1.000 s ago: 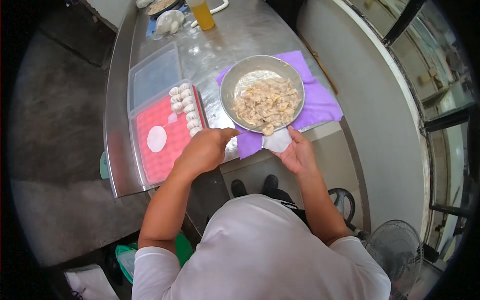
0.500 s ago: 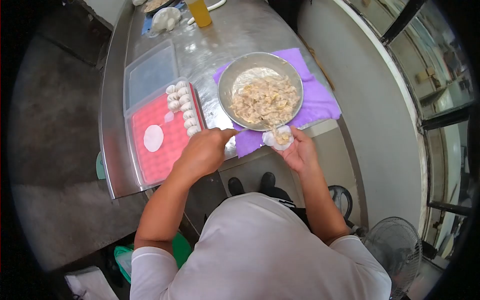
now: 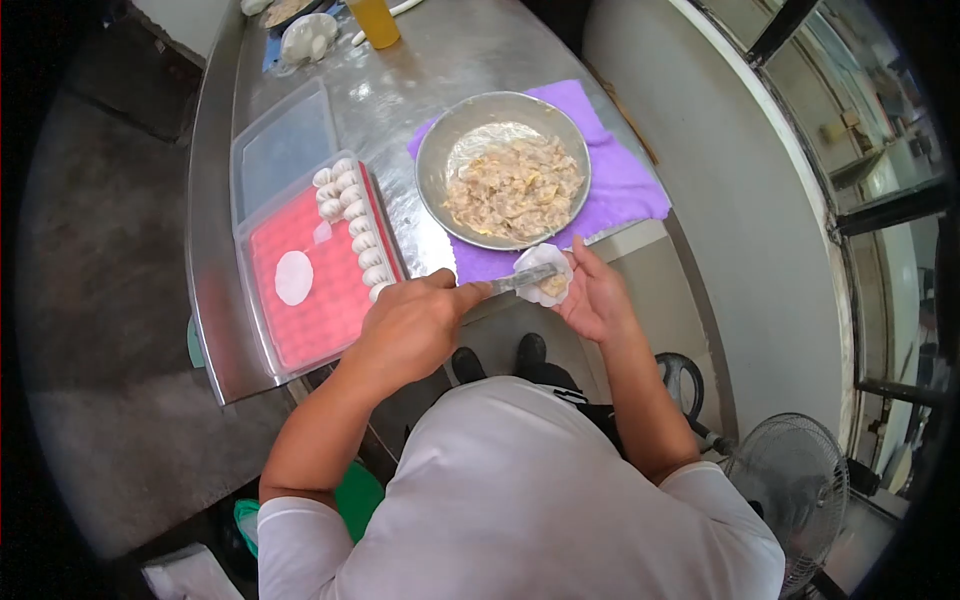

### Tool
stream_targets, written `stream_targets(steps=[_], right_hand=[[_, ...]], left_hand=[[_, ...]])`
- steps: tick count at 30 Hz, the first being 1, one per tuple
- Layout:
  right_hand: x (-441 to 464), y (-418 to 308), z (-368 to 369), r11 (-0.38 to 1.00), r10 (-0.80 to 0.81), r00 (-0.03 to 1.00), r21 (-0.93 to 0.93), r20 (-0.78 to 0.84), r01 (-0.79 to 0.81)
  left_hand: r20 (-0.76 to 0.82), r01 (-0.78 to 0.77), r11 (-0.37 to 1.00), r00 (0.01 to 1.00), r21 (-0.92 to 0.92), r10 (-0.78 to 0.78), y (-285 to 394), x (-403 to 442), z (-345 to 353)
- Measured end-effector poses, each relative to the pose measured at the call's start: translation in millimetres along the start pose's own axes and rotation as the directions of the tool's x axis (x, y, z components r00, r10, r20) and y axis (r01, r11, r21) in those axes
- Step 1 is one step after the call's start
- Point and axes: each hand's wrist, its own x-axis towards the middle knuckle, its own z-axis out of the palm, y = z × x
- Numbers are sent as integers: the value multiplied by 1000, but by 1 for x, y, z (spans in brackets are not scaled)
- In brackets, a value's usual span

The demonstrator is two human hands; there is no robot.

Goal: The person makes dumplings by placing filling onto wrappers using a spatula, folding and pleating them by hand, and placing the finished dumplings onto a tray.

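in the head view, the left hand [image 3: 413,325] grips a spatula [image 3: 510,281], its blade over filling [image 3: 553,286] in a wrapper [image 3: 545,256] cupped in the right hand [image 3: 600,296], just beside the bowl [image 3: 428,190]. pressing the filling in seems underway; the next move likely calls for lifting the blade clear.

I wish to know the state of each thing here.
Wrapper in right hand: open, bears filling
Spatula in left hand: over wrapper
Bowl: part full, on purple cloth
Pink tray: dumplings along one side
Tray's loose wrapper: flat, unfilled
Bottle: upright, top cropped
Fan: spinning unclear
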Motion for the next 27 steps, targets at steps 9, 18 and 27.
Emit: stream_targets(steps=[9,18,27], right_hand=[[-6,5,-5,995,-40,997,-89,-69,34],[0,-14,-24,995,-101,983,-27,-152,98],[9,-18,-4,990,-128,988,48,-81,132]], left_hand=[[-19,25,998,1000,55,-24,-9,8,-18],[34,15,998,999,68,-18,-26,57,8],[-71,-19,987,997,-161,8,-13,18,44]])
